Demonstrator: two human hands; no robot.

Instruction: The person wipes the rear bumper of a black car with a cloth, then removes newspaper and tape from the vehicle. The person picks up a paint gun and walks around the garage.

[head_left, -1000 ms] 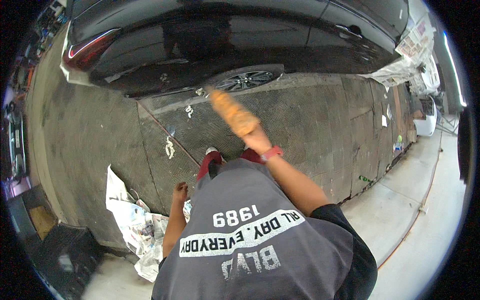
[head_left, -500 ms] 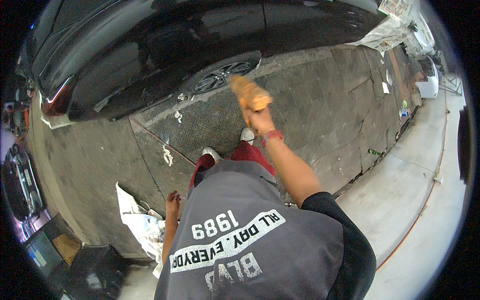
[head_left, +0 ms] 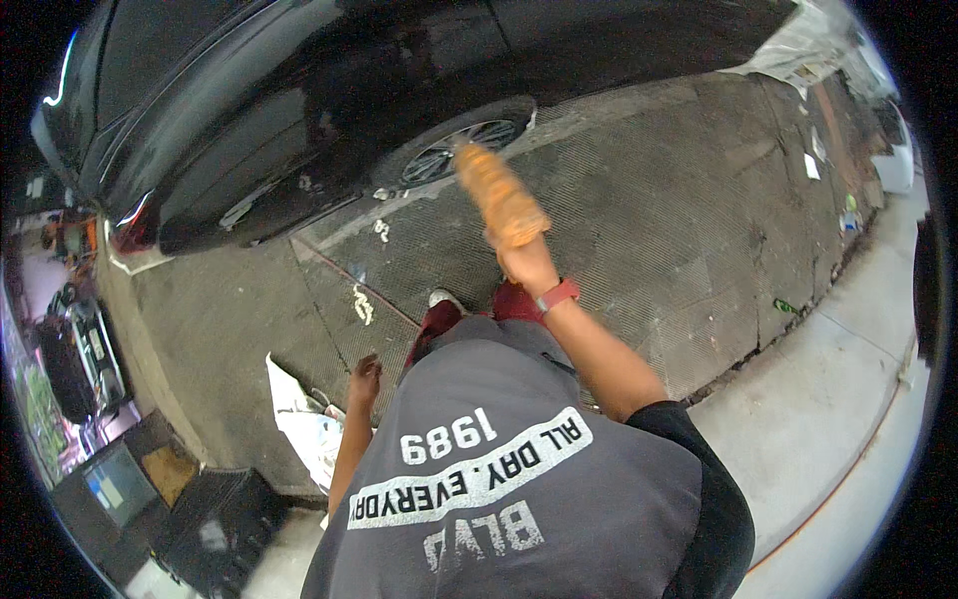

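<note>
Pale lettering (head_left: 469, 486) crosses the grey shirt (head_left: 599, 479). The left hand (head_left: 366, 379) hangs half-curled, free; the right hand (head_left: 526, 263) is closed round an orange, knobbly, elongated tool (head_left: 499, 195) — blurred — pointing toward the black car (head_left: 329, 130)'s wheel (head_left: 429, 165), contact unclear.

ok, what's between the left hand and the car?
Head view: dark floor, with crumpled white scraps and a thin reddish line on it, between left hand and car.

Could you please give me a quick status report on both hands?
Right hand gripping long orange thing, motion-blurred, ahead of body. Left hand low, no held item visible. White scraps on floor, black car beyond.
</note>
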